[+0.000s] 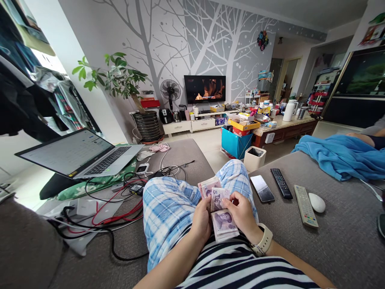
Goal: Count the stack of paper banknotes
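Over my lap, my left hand (202,220) grips a stack of purple banknotes (225,224), its thumb on the edge of the upper notes. My right hand (243,212) pinches a banknote (219,198) marked with a 5 between thumb and fingers, at the upper part of the bundle. Some pinkish notes (207,185) fan out behind it, beyond my left thumb. The lower notes, showing a printed portrait, lie towards my striped shirt (237,265). Blue-and-white checked trousers (168,208) cover my legs beneath both hands. A pale watch (263,240) is on my right wrist.
On the sofa to my right lie a phone (262,188), a black remote (281,183), a grey remote (305,205) and a white mouse (317,203). An open laptop (69,154) and tangled cables (120,216) are to my left. A blue blanket (333,154) lies near another person's limb.
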Demonstrator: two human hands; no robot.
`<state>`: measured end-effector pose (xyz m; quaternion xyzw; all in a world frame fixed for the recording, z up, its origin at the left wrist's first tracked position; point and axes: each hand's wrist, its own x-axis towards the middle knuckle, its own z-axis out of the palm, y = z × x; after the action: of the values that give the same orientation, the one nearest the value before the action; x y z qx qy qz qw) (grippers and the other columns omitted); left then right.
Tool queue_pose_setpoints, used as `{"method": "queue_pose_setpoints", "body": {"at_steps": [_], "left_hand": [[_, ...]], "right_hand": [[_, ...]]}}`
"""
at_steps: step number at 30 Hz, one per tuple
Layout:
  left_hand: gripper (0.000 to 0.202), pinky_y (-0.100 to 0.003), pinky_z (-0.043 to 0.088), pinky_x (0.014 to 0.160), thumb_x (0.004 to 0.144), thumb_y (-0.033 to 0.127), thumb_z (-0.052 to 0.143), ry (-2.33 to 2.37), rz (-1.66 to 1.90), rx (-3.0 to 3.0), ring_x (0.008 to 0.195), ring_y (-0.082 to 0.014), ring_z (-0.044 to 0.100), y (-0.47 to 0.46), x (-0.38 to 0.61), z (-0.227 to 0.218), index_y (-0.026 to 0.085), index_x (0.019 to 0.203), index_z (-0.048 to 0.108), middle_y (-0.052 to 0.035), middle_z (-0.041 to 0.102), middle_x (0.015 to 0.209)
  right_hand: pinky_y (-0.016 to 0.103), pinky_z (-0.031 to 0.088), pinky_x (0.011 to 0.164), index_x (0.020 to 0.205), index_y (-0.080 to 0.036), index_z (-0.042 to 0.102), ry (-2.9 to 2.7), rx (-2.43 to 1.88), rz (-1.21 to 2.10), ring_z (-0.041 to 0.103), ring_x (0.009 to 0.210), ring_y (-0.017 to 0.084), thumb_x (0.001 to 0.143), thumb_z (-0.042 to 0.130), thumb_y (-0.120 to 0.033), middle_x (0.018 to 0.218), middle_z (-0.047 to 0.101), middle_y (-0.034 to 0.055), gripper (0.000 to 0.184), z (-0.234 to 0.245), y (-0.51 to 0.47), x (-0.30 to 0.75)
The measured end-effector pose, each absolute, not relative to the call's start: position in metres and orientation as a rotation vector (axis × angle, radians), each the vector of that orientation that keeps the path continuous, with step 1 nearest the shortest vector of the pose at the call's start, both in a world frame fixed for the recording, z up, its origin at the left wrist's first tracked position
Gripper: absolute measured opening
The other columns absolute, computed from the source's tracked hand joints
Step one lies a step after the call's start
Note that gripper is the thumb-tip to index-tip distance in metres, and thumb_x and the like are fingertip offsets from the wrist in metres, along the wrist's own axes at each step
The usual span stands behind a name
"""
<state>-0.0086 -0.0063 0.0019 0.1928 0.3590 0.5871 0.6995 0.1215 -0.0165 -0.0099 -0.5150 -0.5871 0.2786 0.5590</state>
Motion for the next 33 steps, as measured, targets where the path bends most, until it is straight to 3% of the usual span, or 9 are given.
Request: {"method": "queue_pose_setpoints", "body": {"at_steps": [9,16,33], "left_hand": [[0.023,-0.037,0.058,0.073,0.074,0.020,0.062,0.828,1.297,0.449,0.077,-0.0263,0.072,-0.0059,-0.0075,0.0046,0.009,0.093,0.068,-0.0118,0.074,0.085],[0.021,-0.038,0.058,0.073,0.074,0.019,0.062,0.824,1.313,0.457,0.077,-0.0259,0.072,-0.0032,-0.0085,0.0006,0.010,0.092,0.068,-0.0108,0.075,0.085],[0.020,-0.041,0.058,0.078,0.074,0.018,0.062,0.799,1.303,0.447,0.081,-0.0273,0.073,-0.0016,-0.0078,0.0017,0.011,0.091,0.068,-0.0113,0.075,0.088]], "right_hand": [[0.026,0.041,0.061,0.079,-0.018,0.059,-1.388,-1.070,0.803,0.052,0.064,0.016,0.087,0.061,-0.039,0.071,0.059,0.0000,0.022,-0.0089,-0.0171,0.1199],[0.027,0.044,0.064,0.083,-0.018,0.060,-1.402,-0.999,0.845,0.056,0.069,0.018,0.093,0.054,-0.042,0.074,0.062,0.0021,0.027,-0.0107,-0.0163,0.1208],[0.026,0.039,0.060,0.078,-0.019,0.057,-1.460,-1.030,0.767,0.051,0.063,0.016,0.096,0.048,-0.044,0.068,0.056,0.0003,0.033,-0.0050,-0.0175,0.1221]]}}
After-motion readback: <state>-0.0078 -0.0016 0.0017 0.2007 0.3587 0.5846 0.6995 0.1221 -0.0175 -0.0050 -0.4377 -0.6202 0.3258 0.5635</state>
